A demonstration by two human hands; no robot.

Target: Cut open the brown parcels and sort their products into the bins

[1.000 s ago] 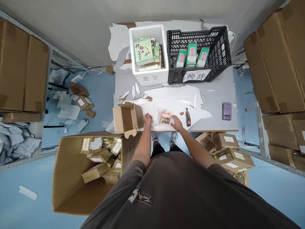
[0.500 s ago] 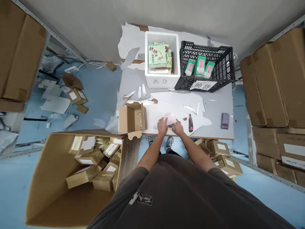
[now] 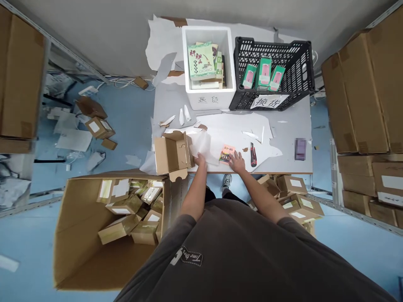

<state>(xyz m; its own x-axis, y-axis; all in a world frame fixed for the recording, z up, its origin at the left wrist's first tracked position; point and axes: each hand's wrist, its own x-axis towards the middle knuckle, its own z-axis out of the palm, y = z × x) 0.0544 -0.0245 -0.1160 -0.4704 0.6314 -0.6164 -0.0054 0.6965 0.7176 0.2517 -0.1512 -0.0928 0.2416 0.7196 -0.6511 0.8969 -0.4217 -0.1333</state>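
Note:
My left hand (image 3: 200,160) is closed on the lower edge of a thin translucent wrapping sheet (image 3: 202,144), just right of an open cardboard box (image 3: 176,153). A small pink packet (image 3: 227,154) with a dark picture lies flat on the white paper of the table. Touching its right edge, my right hand (image 3: 237,162) has its fingers spread. Right of that hand lies a red and black box cutter (image 3: 253,155).
Behind stand a white foam bin (image 3: 209,98) holding boxes and a black crate (image 3: 273,94) with green-and-pink packs. A purple blurred item (image 3: 300,149) lies at the right. Lower left, a large carton (image 3: 75,235) holds several parcels.
My left hand has moved left with the translucent sheet, off the pink packet, which now shows fully. My right hand has opened beside the packet. The camera view has shifted slightly.

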